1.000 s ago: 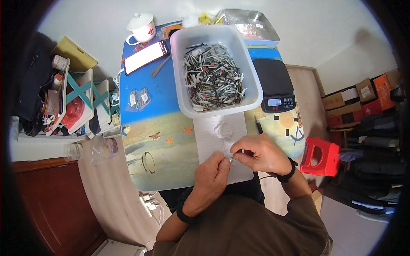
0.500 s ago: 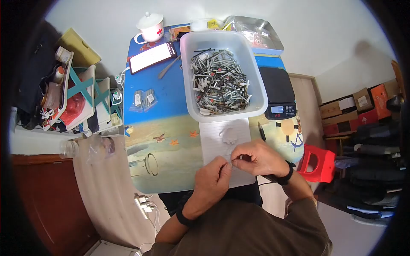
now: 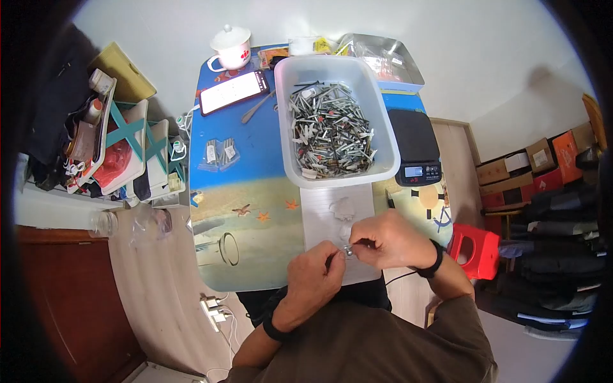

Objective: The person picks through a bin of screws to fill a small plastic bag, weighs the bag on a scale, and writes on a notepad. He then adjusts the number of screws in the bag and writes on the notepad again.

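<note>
The left hand and right hand meet over the white lined paper sheet, both pinching a small silver metal part. Just beyond the sheet stands the white rectangular plastic tub of grey metal pins; a black digital scale sits beside it.

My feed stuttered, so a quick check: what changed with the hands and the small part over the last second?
Very little. The left hand and right hand keep pinching the small metal part over the white sheet. Half a second ago their fingertips hid it; now it shows between them again. Nothing was let go. The tub, scale and phone stayed put; only the camera shifted.
</note>
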`<state>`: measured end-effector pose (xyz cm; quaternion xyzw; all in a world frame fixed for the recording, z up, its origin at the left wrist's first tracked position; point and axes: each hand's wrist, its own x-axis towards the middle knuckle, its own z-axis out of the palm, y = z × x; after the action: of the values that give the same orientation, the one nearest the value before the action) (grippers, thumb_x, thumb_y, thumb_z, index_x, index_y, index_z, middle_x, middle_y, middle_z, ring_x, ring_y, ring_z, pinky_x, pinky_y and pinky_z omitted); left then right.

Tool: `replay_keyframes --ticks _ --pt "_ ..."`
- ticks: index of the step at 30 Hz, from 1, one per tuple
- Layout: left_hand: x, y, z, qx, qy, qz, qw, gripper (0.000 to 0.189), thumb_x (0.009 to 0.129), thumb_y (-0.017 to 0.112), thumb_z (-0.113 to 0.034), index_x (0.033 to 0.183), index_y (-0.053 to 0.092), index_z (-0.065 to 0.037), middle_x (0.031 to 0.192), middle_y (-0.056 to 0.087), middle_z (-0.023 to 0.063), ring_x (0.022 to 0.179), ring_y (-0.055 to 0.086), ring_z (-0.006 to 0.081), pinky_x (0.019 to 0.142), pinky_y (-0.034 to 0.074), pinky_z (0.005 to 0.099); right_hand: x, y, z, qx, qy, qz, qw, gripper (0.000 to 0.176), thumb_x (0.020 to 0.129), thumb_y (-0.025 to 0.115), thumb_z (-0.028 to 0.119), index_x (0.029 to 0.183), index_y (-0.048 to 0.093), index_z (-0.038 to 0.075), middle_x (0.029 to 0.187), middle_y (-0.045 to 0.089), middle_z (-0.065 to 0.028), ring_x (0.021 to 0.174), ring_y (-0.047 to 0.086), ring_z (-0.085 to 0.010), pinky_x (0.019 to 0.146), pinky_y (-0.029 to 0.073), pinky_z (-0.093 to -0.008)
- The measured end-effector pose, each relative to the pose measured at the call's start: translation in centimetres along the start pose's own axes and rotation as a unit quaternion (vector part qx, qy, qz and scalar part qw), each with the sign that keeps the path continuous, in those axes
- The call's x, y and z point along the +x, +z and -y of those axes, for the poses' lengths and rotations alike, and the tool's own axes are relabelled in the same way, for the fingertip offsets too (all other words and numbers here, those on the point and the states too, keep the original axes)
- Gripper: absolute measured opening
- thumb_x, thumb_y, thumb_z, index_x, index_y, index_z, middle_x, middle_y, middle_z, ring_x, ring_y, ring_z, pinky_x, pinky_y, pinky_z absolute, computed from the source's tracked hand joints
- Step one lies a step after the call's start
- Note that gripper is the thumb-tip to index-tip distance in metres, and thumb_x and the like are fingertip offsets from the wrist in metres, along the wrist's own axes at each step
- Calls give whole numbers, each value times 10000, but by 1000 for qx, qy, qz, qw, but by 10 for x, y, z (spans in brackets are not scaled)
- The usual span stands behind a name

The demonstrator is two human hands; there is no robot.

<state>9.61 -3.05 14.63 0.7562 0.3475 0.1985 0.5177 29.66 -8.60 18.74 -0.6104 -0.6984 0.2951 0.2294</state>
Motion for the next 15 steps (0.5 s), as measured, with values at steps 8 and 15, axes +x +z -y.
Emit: replay_keyframes --ticks 8,15 --pt "7 -4 -4 -38 -38 26 998 123 903 644 -165 852 650 -53 678 626 180 597 635 368 544 469 439 52 -55 -29 -215 -29 -159 963 113 821 721 39 933 726 56 824 681 -110 716 682 -311 600 516 -410" --pt "5 -5 2 -72 -50 46 995 143 925 635 -112 854 638 13 603 580 108 519 563 138 509 438 322 94 -51 -79 -357 5 -95 929 137 809 723 77 943 742 97 815 642 -78 726 667 -313 612 519 -435"
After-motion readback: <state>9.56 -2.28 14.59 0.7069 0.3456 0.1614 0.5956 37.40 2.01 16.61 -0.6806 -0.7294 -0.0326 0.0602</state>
